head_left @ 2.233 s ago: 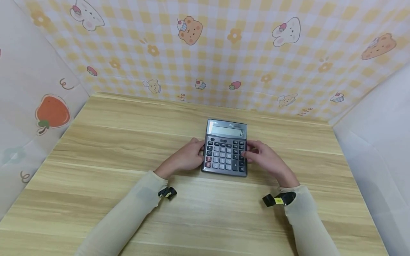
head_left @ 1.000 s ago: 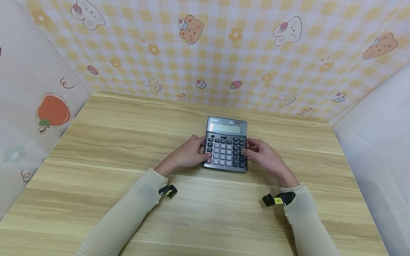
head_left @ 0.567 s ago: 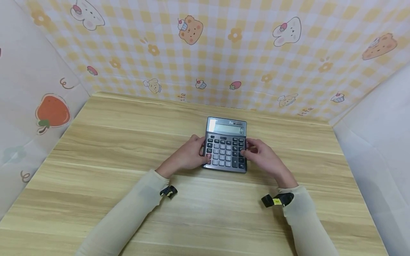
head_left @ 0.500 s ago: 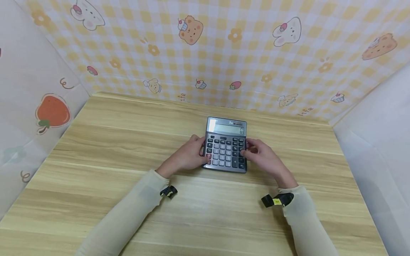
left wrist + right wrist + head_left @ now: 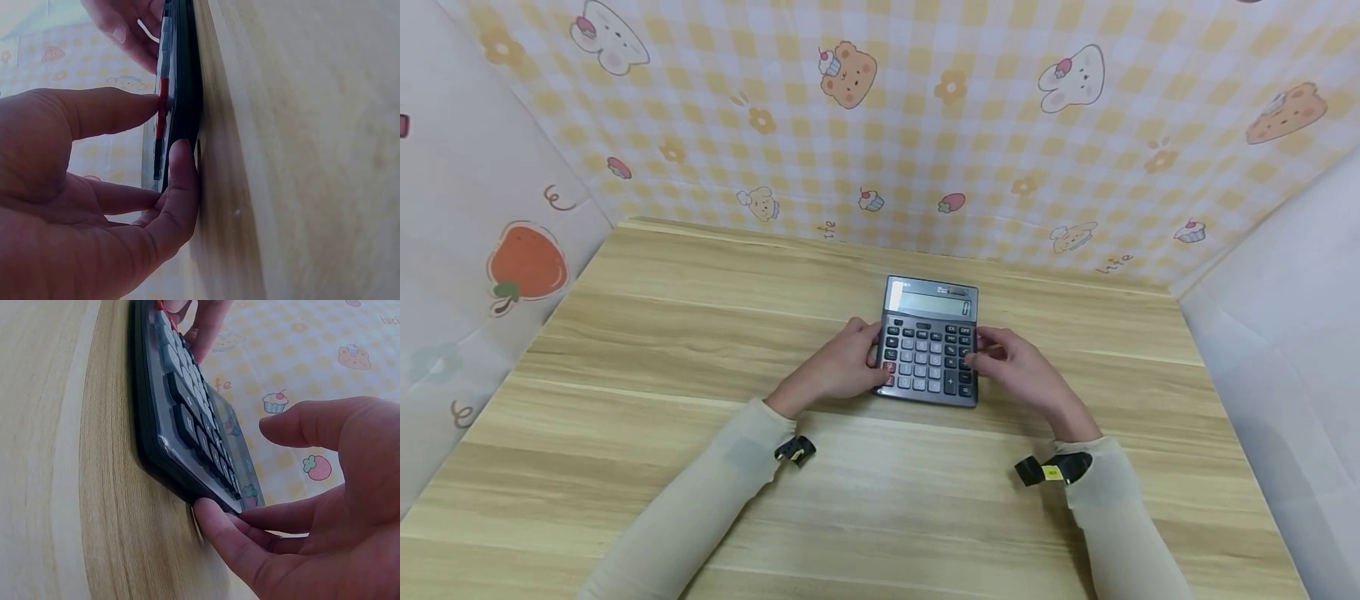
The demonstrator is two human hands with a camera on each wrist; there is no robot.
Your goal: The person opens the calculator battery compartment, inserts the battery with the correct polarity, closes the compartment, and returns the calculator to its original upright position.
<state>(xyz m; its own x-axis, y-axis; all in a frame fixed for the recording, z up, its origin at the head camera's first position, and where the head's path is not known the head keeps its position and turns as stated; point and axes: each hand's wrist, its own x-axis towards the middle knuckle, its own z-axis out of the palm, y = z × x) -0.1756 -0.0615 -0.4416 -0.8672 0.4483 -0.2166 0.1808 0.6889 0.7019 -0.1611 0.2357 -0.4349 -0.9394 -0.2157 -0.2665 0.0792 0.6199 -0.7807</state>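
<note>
A dark grey desk calculator (image 5: 928, 342) lies on the wooden table between the two hands, its display reading 0. My left hand (image 5: 850, 360) holds its left edge: the thumb (image 5: 119, 111) is on the red keys at the lower left, while the other fingers bend against the side and lower edge. At the right edge is my right hand (image 5: 1017, 368). Its fingertips (image 5: 212, 515) touch the side and underside edge, and the thumb (image 5: 300, 424) stands apart above the keys. Parts of the fingers are hidden behind the calculator.
The wooden table (image 5: 880, 500) meets a yellow checked cloth wall (image 5: 910, 142) behind the calculator. White cloth walls (image 5: 460, 275) close off the left and right sides. Black wrist cameras (image 5: 1052, 469) sit on both sleeves.
The calculator has shifted slightly away from the person since the first frame. My left thumb has come over its edge onto the red keys. The right hand has barely moved.
</note>
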